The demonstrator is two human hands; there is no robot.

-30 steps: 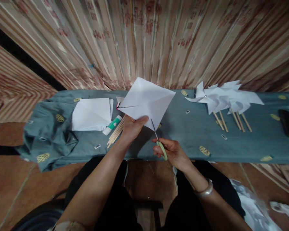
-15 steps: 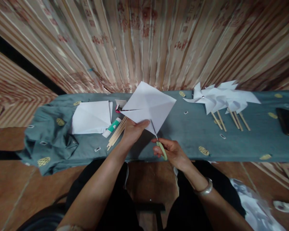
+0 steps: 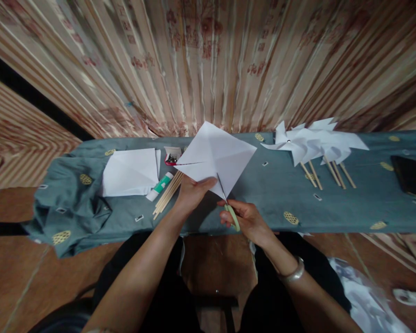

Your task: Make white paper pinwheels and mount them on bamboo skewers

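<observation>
My left hand pinches a square sheet of white paper near its lower edge, thumb on top and fingers hidden beneath. The sheet is turned corner-up, with creases meeting at its middle and a slit running in from its left corner. My right hand grips a pair of scissors by the light green handles. Their blades lie across the sheet's lower corner, pointing toward its middle. Just left of my left hand lie several wooden sticks and a green and white glue stick.
A stack of white paper lies at the left on the grey-green cloth. A small red-edged box holds shiny bits. Several paper pinwheels on sticks lie at right, and a dark phone is farther right.
The view has shifted slightly. Both hands keep their grip on the paper and scissors, and the blades remain at the lower corner with little visible movement.
</observation>
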